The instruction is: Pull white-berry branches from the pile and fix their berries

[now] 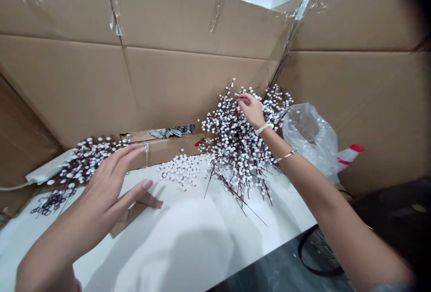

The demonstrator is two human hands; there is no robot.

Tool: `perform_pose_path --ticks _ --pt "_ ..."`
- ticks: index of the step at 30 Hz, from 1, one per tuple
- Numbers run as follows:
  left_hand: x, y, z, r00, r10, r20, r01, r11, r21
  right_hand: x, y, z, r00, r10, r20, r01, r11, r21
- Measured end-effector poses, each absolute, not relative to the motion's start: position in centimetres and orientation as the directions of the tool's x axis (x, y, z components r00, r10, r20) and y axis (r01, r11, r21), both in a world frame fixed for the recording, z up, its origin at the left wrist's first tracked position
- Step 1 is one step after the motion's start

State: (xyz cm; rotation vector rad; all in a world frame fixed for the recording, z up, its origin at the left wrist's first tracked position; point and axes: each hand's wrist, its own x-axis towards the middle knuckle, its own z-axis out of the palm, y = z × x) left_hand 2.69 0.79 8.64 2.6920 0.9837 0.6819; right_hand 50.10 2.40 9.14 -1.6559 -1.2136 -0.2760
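Observation:
Dark stems with white berries form a big heap of berry branches against the cardboard at the middle right. My right hand reaches into its top, fingers bent together around what looks like a berry branch; its exact grip is partly lost among the berries. My left hand hovers over the table's left part, open and holding nothing, thumb apart from the fingers. Loose white berries lie in a pile between the two hands. Behind my left hand sits a smaller bunch of berry branches.
Tall cardboard walls enclose the white table. A clear plastic bag stands at the right, beside a red-and-white object. A cardboard piece lies under my left hand. Dark wire loops are at far left.

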Motion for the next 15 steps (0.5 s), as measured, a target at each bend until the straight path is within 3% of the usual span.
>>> perform_pose_path --ticks 3,11,15 --pt "2.8 0.5 9.0 0.681 0.67 0.295 0.576 -0.739 0.349 50.2 2.3 9.3 0.396 0.501 0.769 0.861 0.088 -0.501" --pt "2.5 0.9 8.3 0.683 0.663 0.307 0.585 -0.748 0.315 51.3 1.9 7.1 0.296 0.567 0.769 0.953 -0.114 -0.282" --pt "2.3 0.8 8.3 0.684 0.665 0.299 0.592 -0.746 0.304 51.8 1.5 6.4 0.322 0.477 0.818 0.947 -0.157 -0.282"
